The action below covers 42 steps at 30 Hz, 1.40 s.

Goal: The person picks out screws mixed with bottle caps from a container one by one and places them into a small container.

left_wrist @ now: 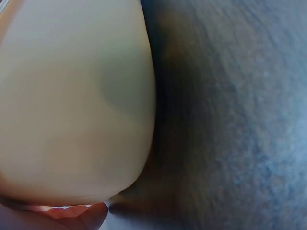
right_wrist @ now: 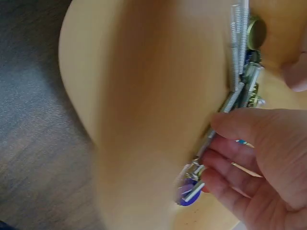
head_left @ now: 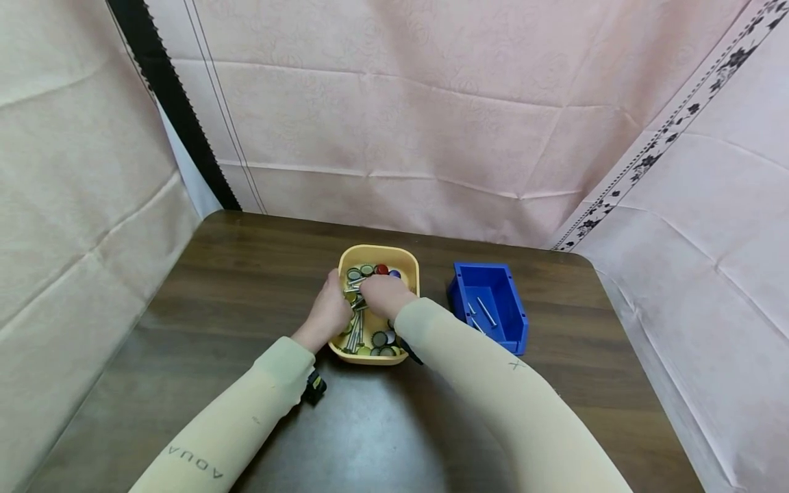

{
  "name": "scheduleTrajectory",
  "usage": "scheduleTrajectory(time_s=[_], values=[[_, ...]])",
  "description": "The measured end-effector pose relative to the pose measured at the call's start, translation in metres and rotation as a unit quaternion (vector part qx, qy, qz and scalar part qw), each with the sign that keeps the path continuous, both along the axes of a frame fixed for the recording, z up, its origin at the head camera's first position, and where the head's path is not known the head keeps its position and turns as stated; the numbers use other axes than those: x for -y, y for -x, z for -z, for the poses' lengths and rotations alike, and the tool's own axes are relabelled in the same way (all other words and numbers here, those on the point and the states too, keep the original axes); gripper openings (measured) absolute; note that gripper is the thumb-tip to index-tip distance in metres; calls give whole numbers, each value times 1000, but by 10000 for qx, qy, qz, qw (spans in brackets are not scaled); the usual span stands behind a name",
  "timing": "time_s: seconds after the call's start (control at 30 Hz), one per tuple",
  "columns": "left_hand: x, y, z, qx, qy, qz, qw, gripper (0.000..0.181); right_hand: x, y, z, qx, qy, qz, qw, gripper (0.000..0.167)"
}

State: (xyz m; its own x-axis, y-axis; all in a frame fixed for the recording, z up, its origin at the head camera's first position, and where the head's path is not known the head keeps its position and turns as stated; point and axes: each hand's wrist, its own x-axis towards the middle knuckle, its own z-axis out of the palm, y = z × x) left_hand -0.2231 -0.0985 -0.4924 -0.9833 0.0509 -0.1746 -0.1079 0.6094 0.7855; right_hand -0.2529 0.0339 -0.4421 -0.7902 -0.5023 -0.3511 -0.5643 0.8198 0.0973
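Observation:
A yellow plastic tub (head_left: 405,255) stands on the table, holding long metal screws (head_left: 355,333) and several bottle caps (head_left: 379,339). My left hand (head_left: 329,309) grips the tub's left wall, thumb at the rim; its fingers (left_wrist: 86,216) show at the bottom edge of the left wrist view, by the tub's outer side. Inside the tub is my right hand (head_left: 383,294). In the right wrist view, the thumb and fingers of that right hand (right_wrist: 259,163) pinch a silver screw (right_wrist: 207,140) among other screws and caps. The screw's far end is hard to make out.
Right of the tub sits a blue plastic bin (head_left: 502,301) with a few screws (head_left: 486,311) in it; my right forearm partly covers its near left corner. The brown wooden table (head_left: 271,257) is backed by pale hanging cloths (head_left: 394,123) on the far side and both flanks.

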Motion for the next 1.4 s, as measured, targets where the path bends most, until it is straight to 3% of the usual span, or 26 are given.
scheduleTrajectory(time_s=[0.2,0.47,0.7,1.1,1.27,1.4], values=[[-3,2,1,31,-37,-6,10000,78,-4,6,8,-391,82,-270,9988,17],[2,-1,-2,96,-108,-35,9999,80,1,11,22,-616,77,-434,9971,17],[5,-1,-2,63,-65,18,10000,79,4,13,19,-565,81,-349,9978,18],[-1,1,1,108,-159,84,9998,78,3,18,8,-134,-146,-326,9993,14],[3,2,1,240,-424,209,9986,79,4,20,11,-116,-138,-316,9993,15],[6,4,-6,363,-576,300,9972,77,6,24,13,-142,-145,-243,9995,14]])
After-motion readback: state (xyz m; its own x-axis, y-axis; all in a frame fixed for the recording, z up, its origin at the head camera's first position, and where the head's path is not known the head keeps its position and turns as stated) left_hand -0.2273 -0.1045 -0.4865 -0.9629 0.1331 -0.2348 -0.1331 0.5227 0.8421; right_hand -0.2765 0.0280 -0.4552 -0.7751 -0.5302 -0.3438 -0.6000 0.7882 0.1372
